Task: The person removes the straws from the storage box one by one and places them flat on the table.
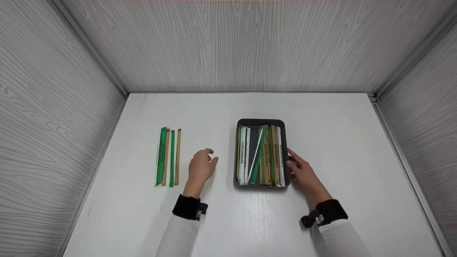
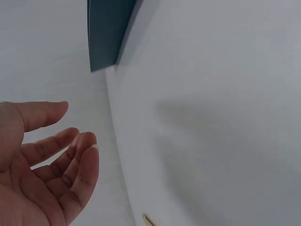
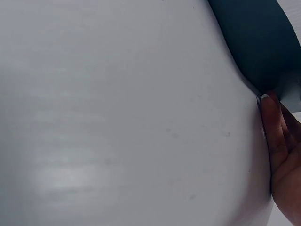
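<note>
In the head view, a dark rectangular box (image 1: 260,188) holds several long, thin wrapped sticks (image 1: 265,157) in white, green and brown, a few leaning aslant. My right hand (image 1: 303,173) is at the box's right side, its fingers touching the outer wall; in the right wrist view, fingertips (image 3: 269,106) meet the box's lower edge. Between the box and a small row of green and brown wrapped sticks (image 1: 172,157), my left hand (image 1: 201,166) hovers over the table with nothing in it. Its fingers (image 2: 84,174) are loosely bent, with the thumb apart, in the left wrist view.
A white table (image 1: 257,221) lies under everything. Grey wood-grain panels (image 1: 242,46) wall it in at the back and on both sides. Each wrist wears a black strap (image 1: 187,207) with a small camera.
</note>
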Tool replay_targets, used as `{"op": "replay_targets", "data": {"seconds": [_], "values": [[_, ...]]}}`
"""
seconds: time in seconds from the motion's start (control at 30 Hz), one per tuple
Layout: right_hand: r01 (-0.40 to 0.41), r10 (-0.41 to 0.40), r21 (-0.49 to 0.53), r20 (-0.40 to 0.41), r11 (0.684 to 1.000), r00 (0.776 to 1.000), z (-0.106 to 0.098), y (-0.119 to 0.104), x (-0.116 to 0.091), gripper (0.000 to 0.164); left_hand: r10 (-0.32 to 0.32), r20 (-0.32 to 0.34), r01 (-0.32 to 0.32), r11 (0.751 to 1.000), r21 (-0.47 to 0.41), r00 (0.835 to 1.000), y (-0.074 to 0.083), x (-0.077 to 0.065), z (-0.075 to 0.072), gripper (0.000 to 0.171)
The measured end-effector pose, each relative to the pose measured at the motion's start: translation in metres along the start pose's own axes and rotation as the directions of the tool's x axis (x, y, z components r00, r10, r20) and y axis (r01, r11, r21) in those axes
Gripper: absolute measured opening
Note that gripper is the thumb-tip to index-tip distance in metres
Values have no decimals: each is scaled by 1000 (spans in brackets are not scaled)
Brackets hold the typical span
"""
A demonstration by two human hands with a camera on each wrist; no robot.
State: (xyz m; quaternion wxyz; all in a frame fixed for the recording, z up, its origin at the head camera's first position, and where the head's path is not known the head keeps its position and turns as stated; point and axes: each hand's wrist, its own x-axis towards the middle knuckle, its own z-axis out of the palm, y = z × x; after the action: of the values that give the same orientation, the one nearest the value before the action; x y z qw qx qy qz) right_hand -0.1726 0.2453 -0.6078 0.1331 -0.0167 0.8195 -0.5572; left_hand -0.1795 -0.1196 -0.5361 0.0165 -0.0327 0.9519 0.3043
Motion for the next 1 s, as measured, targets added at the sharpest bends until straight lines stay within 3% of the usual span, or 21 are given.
{"op": "replay_targets", "data": {"seconds": [0.2,0.4,0.6,0.87,1.0], "values": [[7,-7,11,-8,1000,1000,0,0,1,54,166,65,-167,986,9,984,44,-5,31,27],[5,-6,20,5,1000,1000,1,0,0,55,282,132,-290,956,40,950,69,-6,59,23],[7,-7,11,2,1000,1000,0,-2,-1,54,323,175,-352,920,174,930,75,-3,82,3],[4,-4,26,15,1000,1000,-1,-2,-1,54,326,163,-358,900,247,931,74,-1,95,14],[2,-4,42,41,999,999,-3,-14,-4,55,336,156,-367,895,255,929,74,-1,97,21]]}}
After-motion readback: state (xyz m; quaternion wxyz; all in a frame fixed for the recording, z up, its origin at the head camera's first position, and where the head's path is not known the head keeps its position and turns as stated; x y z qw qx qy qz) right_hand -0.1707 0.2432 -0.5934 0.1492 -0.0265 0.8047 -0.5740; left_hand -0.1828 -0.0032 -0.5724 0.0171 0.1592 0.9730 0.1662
